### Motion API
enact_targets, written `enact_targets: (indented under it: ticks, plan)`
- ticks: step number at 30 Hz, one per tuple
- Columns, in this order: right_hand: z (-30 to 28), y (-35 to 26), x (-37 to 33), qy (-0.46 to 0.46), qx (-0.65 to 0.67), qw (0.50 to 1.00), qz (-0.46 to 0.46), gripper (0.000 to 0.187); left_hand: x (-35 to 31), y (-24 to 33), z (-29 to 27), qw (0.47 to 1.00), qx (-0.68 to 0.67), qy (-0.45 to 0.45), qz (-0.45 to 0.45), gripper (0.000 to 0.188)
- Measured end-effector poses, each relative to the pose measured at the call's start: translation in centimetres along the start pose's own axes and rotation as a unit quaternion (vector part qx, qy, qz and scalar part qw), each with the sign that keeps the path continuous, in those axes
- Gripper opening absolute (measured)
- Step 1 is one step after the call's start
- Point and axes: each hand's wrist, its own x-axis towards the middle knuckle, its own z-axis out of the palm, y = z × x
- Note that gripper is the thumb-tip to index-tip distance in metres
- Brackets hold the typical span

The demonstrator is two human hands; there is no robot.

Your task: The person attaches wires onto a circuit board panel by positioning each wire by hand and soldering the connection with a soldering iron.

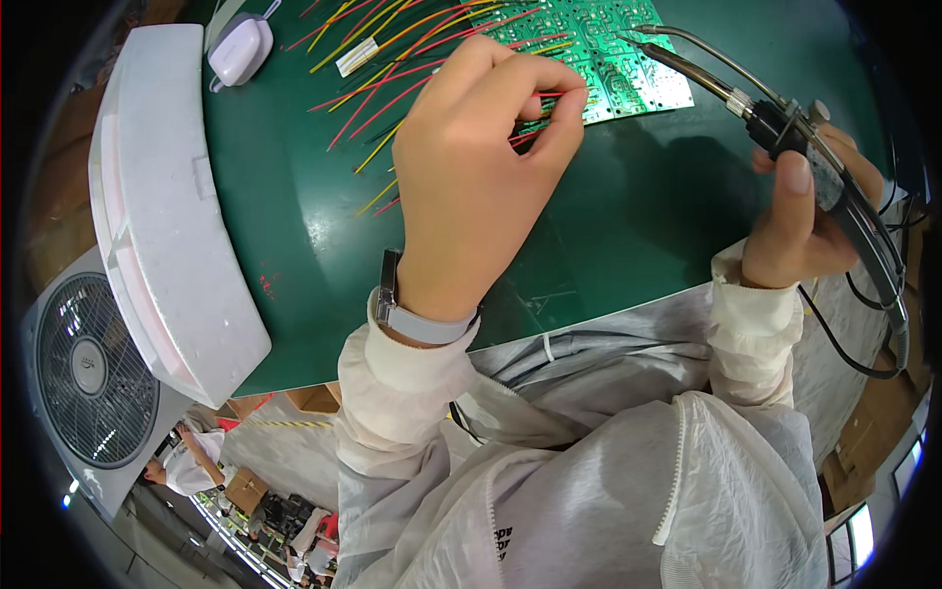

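A green circuit board panel [613, 83] lies at the far side of the table, with red and yellow wires [392, 74] fanning out from it to the left. My left hand [481, 147] is over the panel's near left edge, thumb and forefinger pinched on a thin red wire [559, 95]. Its other fingers are mostly hidden behind the hand. In my right hand [810, 211] is a soldering iron [775, 128] with a thin curved metal tube alongside it. The iron's tip [638, 41] is above the right part of the panel.
A white foam box [182, 216] stands along the table's left edge. Behind it are a lilac case [240, 49] and a small white labelled piece [356, 57]. A fan [93, 368] is at the far left. The iron's black cable [849, 368] hangs off the right side.
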Motion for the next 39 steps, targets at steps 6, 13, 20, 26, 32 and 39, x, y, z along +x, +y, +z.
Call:
enact_targets:
  ticks: [6,13,20,26,32,39]
  plan:
    - [-0.9,0.2,0.0,-0.021,0.036,0.999,0.023,0.033,0.3,0.1,-0.2,1.0,0.001,-0.022,-0.014,0.011]
    - [-1.4,0.8,0.3,-0.045,0.061,0.997,0.008,0.032,0.2,0.8,0.1,0.997,-0.024,-0.036,-0.057,0.009]
    - [-0.2,0.1,0.0,-0.02,-0.074,0.997,0.019,0.026,-0.3,0.1,0.9,0.999,-0.042,0.03,-0.017,0.009]
    - [-0.3,0.2,0.1,-0.049,-0.076,0.996,-0.006,0.027,0.8,0.0,-0.2,0.99,0.068,-0.039,0.116,0.013]
    - [-0.5,0.3,0.2,-0.054,-0.086,0.995,-0.015,0.028,1.2,1.3,-0.4,0.979,0.133,-0.094,0.126,0.016]
    - [-0.6,0.4,0.4,-0.069,-0.096,0.993,-0.031,0.028,1.1,0.1,-0.4,0.984,0.09,-0.053,0.146,0.015]
